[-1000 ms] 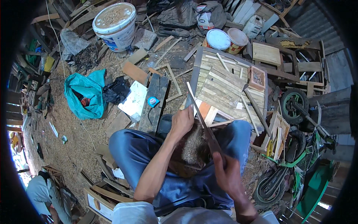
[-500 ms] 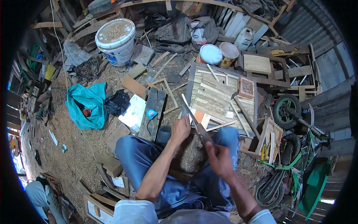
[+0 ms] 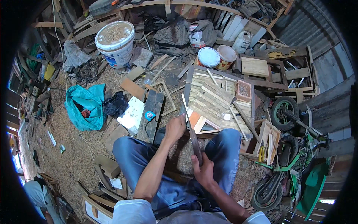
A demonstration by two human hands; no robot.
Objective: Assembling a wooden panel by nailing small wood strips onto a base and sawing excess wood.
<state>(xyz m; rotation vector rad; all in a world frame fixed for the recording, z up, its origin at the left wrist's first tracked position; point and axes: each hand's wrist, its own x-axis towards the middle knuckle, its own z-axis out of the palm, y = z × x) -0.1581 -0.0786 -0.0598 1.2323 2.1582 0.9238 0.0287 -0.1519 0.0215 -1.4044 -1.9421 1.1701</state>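
In front of my knees, my right hand (image 3: pixel 203 171) is closed round the near end of a long, narrow, dark-brown tool (image 3: pixel 195 143). Its exact kind does not show. A thin pale strip (image 3: pixel 185 103) runs on from its far end, past the fingers of my left hand; whether the two are one piece I cannot tell. My left hand (image 3: pixel 175 128) is closed beside this strip, a bluish-grey flat piece (image 3: pixel 182 108) showing above its fingers. Just beyond lies a slatted wooden panel (image 3: pixel 209 98) with loose sticks and a small wooden box (image 3: pixel 244 90) on it.
A blue tape measure (image 3: pixel 150 115) rests on a dark plank (image 3: pixel 152 128) to the left. Nearby are a teal bag (image 3: pixel 85 108) and a large white bucket (image 3: pixel 116 46). A crate of offcuts (image 3: pixel 266 140) and a small green bike (image 3: pixel 294 160) stand right. Another person (image 3: pixel 41 196) appears lower left.
My right hand has moved left and toward me, drawing the dark tool back and turning it more upright. My left hand has shifted slightly left and stays closed.
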